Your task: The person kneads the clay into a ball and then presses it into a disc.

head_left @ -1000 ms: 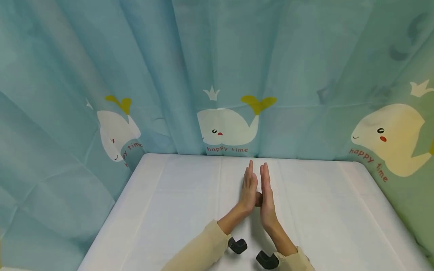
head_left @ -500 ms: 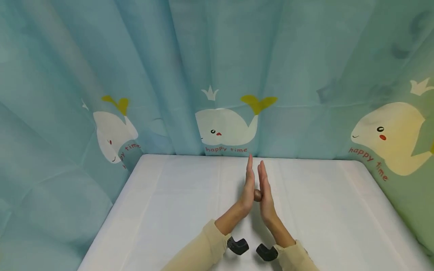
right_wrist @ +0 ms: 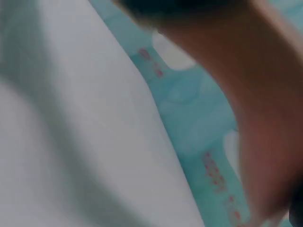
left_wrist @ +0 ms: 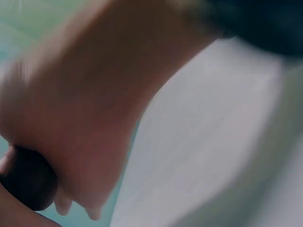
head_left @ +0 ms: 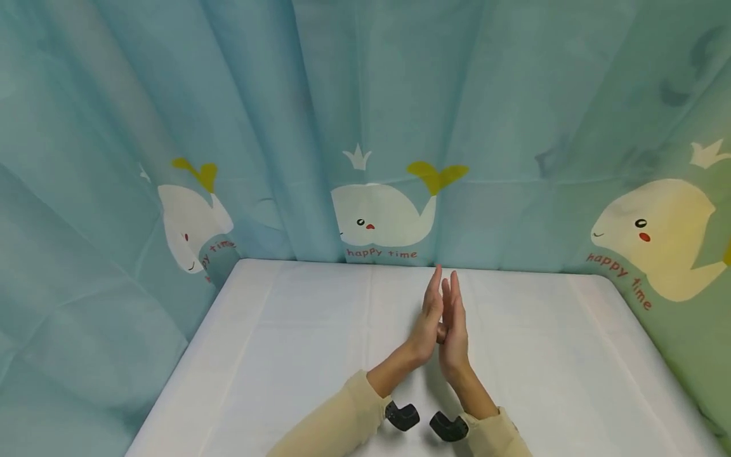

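Note:
A small brown clay-like ball (head_left: 441,332) sits between two upright palms in the head view. The left hand (head_left: 425,332) presses it from one side and the right hand (head_left: 455,343) from the other, fingers straight and pointing away from the body. In the left wrist view the ball (left_wrist: 31,182) looks dark and round against the blurred left hand (left_wrist: 80,142). The right wrist view shows the right hand (right_wrist: 267,156) blurred, with a dark edge of the ball (right_wrist: 297,208) at the frame's border.
A white-covered table (head_left: 308,330) spreads under the arms. Behind it hangs a blue curtain (head_left: 502,127) with printed whales. Black curved pieces (head_left: 402,417) stick out at both beige sleeves (head_left: 342,412).
Both hands stay pressed round the ball but shift against each other. Over the last half second they have moved slightly right, the left palm turning more into view.

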`<state>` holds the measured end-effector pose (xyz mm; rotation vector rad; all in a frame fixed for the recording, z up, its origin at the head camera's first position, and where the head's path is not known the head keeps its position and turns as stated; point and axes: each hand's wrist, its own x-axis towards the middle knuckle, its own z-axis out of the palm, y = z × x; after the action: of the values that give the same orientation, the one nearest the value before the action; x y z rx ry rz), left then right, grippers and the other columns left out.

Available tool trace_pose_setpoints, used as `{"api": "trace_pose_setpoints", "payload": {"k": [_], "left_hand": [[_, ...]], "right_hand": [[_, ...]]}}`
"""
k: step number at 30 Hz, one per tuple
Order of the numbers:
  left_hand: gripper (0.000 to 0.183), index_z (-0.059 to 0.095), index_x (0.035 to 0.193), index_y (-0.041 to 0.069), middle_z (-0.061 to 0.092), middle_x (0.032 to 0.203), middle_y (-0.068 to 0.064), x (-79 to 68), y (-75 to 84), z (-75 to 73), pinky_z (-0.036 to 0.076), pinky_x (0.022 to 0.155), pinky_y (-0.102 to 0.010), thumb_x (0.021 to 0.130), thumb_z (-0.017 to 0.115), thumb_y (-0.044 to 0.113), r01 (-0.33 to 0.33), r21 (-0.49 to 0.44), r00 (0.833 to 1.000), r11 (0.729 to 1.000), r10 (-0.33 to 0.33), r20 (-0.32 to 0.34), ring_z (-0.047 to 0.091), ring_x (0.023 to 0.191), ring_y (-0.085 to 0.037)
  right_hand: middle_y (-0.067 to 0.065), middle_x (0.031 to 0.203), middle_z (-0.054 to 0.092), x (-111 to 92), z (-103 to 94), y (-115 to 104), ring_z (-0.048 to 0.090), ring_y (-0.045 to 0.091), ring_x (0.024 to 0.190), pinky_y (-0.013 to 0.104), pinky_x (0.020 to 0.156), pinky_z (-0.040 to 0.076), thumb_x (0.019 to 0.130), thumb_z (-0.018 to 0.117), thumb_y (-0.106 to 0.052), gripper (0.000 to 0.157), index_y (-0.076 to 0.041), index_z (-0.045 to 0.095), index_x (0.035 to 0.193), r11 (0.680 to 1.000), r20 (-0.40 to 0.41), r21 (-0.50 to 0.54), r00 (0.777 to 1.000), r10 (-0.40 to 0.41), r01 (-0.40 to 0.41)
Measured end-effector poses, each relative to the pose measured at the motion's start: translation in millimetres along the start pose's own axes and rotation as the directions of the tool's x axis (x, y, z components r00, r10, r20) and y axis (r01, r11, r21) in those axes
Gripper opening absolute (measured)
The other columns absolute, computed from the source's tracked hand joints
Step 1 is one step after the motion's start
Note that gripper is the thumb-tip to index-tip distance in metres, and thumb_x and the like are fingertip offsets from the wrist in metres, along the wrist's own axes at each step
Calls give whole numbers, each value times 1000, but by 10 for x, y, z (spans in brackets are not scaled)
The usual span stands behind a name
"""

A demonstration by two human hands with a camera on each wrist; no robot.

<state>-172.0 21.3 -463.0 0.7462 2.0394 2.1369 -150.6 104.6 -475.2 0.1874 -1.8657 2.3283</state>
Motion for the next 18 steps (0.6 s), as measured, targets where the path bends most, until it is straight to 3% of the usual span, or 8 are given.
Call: {"api": "trace_pose_setpoints", "payload": {"k": [4, 5, 7, 9, 10, 13, 16, 18], "left_hand": [[63, -3, 166, 17, -4, 173, 0, -98, 58, 74, 3, 125, -50, 111, 7, 46, -1, -32, 999, 999, 2, 32, -4, 157, -16], [64, -3, 166, 17, -4, 173, 0, -111, 80, 82, 4, 125, -51, 111, 7, 47, -4, -28, 1000, 1000, 5, 30, -4, 157, -17], [65, -2, 166, 15, -4, 173, -3, -109, 122, 83, 5, 124, -53, 111, 8, 47, -23, -22, 1000, 999, 24, 19, -4, 157, -20], [65, -2, 166, 15, -4, 173, -4, -71, 129, 66, 4, 124, -54, 111, 7, 47, -17, -31, 1000, 999, 17, -3, -3, 157, -23], [64, -2, 166, 15, -4, 173, -4, -45, 123, 52, 4, 124, -54, 111, 6, 47, -3, -36, 1000, 999, 2, -18, -3, 157, -23], [62, -1, 167, 19, -5, 173, -4, 26, 47, 5, 3, 124, -53, 111, 3, 45, 67, -84, 995, 994, -73, -66, -3, 157, -23], [63, -2, 167, 20, -6, 173, -3, 38, -55, -9, 2, 123, -55, 111, 2, 49, 126, -96, 989, 987, -133, -69, -4, 157, -25], [65, -4, 167, 18, -7, 173, -5, 4, -100, 13, 1, 123, -58, 110, 2, 50, 136, -92, 989, 986, -141, -47, -6, 157, -27]], "right_hand": [[-2, 173, 3, 132, -145, -22, -3, 17, 158, 14, 80, 37, 109, 12, -57, 61, -37, 2, 166, 999, -2, 41, 1000, 26, -26], [-2, 173, 2, 149, -170, -15, -1, 17, 158, 15, 71, 37, 109, 11, -58, 61, -38, 2, 166, 998, 9, 43, 999, 39, -40], [1, 173, 0, 150, -190, 9, 3, 19, 157, 14, 74, 39, 109, 9, -57, 61, -36, -1, 166, 998, 43, 37, 998, 52, -54], [2, 173, 0, 105, -165, 33, 8, 18, 154, 16, 65, 37, 110, 8, -54, 60, -34, -1, 166, 999, 62, 16, 997, 47, -48], [1, 173, 1, 75, -140, 40, 10, 16, 153, 15, 67, 37, 110, 7, -53, 59, -34, -1, 166, 999, 67, -9, 997, 40, -39], [-5, 172, 1, -19, -44, 11, 22, 10, 143, 20, 82, 37, 112, 8, -46, 56, -35, 1, 166, 993, 59, -117, 998, -25, 31], [-10, 172, 1, -52, 19, -75, 14, 5, 149, 30, 115, 20, 112, 9, -40, 54, -36, 6, 166, 964, 47, -239, 993, -106, 114], [-11, 172, 0, -30, 27, -156, 5, 4, 152, 38, 122, 7, 112, 10, -39, 54, -34, 8, 166, 952, 45, -267, 988, -145, 152]]}}
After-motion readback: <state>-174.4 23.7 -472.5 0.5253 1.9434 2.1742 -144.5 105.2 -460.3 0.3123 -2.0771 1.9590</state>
